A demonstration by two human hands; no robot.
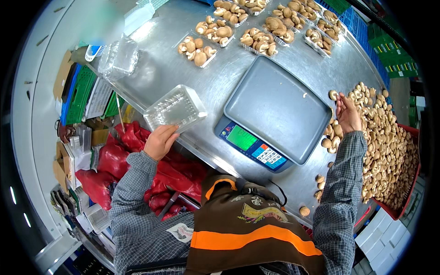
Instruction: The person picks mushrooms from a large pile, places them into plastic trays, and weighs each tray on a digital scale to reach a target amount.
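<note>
My left hand [161,140] grips the near edge of a clear plastic punnet [172,107], tilted over the steel table's front edge. Nothing lies inside that punnet. At the right, my right hand [349,111] pinches a shiitake mushroom [333,95] between its fingertips. Beside that hand spreads a big heap of loose shiitake mushrooms [381,137]. Between my hands stands a digital scale [252,146] with a lit green display. Its grey weighing pan [275,106] carries only small crumbs.
Several filled punnets of mushrooms [197,51] stand at the back of the steel table [192,77]. A stack of clear empty punnets [118,56] sits at the left edge. Red bags [113,158] bulge below the front edge. A red crate [409,178] borders the heap.
</note>
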